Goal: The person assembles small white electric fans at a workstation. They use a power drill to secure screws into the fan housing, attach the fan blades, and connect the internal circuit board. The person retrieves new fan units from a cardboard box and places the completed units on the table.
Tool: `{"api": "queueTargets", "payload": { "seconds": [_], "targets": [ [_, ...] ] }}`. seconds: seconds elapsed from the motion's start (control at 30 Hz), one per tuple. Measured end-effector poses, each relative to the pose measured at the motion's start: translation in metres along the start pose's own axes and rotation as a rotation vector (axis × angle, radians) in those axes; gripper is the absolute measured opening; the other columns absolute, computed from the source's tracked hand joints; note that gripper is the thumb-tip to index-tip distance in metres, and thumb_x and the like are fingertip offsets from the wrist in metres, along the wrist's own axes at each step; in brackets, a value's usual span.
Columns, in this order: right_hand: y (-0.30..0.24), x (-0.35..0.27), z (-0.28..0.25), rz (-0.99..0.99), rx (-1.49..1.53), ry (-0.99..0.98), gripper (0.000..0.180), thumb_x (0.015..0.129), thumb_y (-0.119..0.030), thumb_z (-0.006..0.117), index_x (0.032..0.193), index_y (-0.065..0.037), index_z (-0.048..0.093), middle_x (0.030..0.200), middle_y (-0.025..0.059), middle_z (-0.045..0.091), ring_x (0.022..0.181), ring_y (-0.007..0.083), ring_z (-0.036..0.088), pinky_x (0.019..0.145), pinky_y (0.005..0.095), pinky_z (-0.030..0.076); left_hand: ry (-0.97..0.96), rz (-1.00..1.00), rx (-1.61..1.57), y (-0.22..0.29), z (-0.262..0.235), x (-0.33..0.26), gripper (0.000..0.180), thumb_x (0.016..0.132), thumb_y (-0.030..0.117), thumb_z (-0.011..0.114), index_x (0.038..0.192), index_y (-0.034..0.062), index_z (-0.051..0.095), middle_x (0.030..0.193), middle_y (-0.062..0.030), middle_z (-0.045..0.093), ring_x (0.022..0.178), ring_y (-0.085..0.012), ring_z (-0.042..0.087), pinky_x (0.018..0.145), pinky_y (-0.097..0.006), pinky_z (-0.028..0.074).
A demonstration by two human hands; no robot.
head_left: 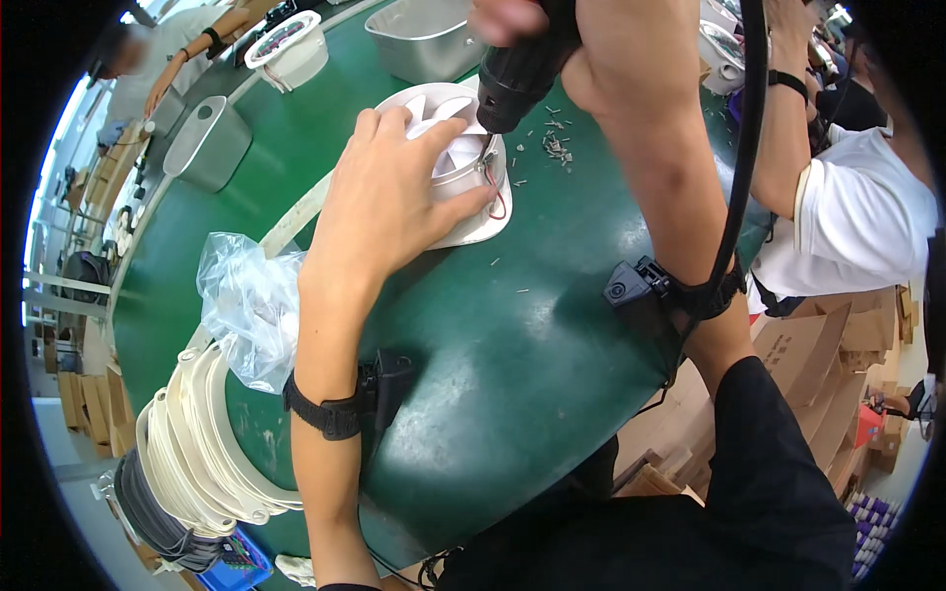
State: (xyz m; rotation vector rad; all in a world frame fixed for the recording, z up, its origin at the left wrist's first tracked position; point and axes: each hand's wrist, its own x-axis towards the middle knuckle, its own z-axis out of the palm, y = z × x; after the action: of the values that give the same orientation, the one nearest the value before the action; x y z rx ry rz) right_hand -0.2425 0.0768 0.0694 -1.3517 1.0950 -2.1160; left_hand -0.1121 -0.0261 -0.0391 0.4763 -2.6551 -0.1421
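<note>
A white fan with several blades sits in a round housing on a pale base plate on the green table. My left hand lies over it, fingers curled over the housing and thumb pressed on its near right side. A black power screwdriver is in my right hand, which is partly cut off and blurred at the top. The tool points down at the housing's right rim, where a small metal part and a thin red wire show. Whether the bit touches a screw is hidden.
Loose screws lie right of the fan. A clear plastic bag and stacked cream rings stand at left. Metal bins and a white basin line the far side. A black cable hangs at right. Co-workers sit both sides.
</note>
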Motion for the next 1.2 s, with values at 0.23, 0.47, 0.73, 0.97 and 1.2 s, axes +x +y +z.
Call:
{"api": "queueTargets", "payload": {
  "seconds": [0.23, 0.47, 0.73, 0.97, 1.2],
  "targets": [
    [-0.009, 0.002, -0.002, 0.041, -0.018, 0.019, 0.042, 0.103, -0.041, 0.064, 0.092, 0.0, 0.061, 0.055, -0.0007, 0.049, 0.045, 0.0094, 0.048, 0.046, 0.0251, 0.041, -0.004, 0.017, 0.008, 0.003, 0.0, 0.005, 0.058, 0.08, 0.042, 0.082, 0.128, 0.0124, 0.071, 0.127, -0.0206, 0.061, 0.114, -0.0358, 0.056, 0.1, -0.044, 0.048],
    [-0.015, -0.001, 0.0, 0.157, 0.046, -0.002, 0.041, 0.103, -0.04, 0.065, 0.091, -0.001, 0.061, 0.054, -0.0007, 0.048, 0.046, 0.0093, 0.048, 0.046, 0.025, 0.041, 0.007, 0.014, 0.012, 0.0, 0.0, 0.0, 0.057, 0.079, 0.041, 0.082, 0.127, 0.0121, 0.072, 0.128, -0.0202, 0.061, 0.113, -0.036, 0.055, 0.1, -0.045, 0.048],
    [-0.009, 0.0, 0.001, 0.119, 0.03, 0.001, 0.038, 0.102, -0.038, 0.067, 0.089, -0.003, 0.06, 0.054, -0.0006, 0.048, 0.044, 0.0094, 0.048, 0.044, 0.0254, 0.041, 0.045, 0.098, -0.066, 0.001, 0.006, 0.003, 0.057, 0.076, 0.035, 0.085, 0.125, 0.0089, 0.073, 0.125, -0.0241, 0.059, 0.122, -0.0399, 0.053, 0.102, -0.048, 0.049],
    [-0.006, 0.0, 0.0, 0.065, 0.048, 0.004, 0.037, 0.101, -0.037, 0.067, 0.087, -0.004, 0.06, 0.053, -0.0005, 0.048, 0.042, 0.0096, 0.047, 0.043, 0.0256, 0.041, 0.059, 0.063, -0.084, -0.002, 0.007, 0.003, 0.05, 0.077, 0.035, 0.085, 0.119, 0.0091, 0.074, 0.133, -0.0188, 0.059, 0.116, -0.0367, 0.053, 0.102, -0.045, 0.047],
    [-0.004, 0.006, -0.003, 0.006, 0.06, 0.025, 0.035, 0.1, -0.036, 0.068, 0.085, -0.005, 0.059, 0.053, -0.0004, 0.048, 0.041, 0.0098, 0.047, 0.042, 0.0259, 0.041, 0.044, 0.038, -0.098, 0.002, 0.005, 0.007, 0.051, 0.076, 0.035, 0.086, 0.118, 0.008, 0.075, 0.129, -0.0198, 0.059, 0.117, -0.0363, 0.054, 0.102, -0.044, 0.047]
  ]
}}
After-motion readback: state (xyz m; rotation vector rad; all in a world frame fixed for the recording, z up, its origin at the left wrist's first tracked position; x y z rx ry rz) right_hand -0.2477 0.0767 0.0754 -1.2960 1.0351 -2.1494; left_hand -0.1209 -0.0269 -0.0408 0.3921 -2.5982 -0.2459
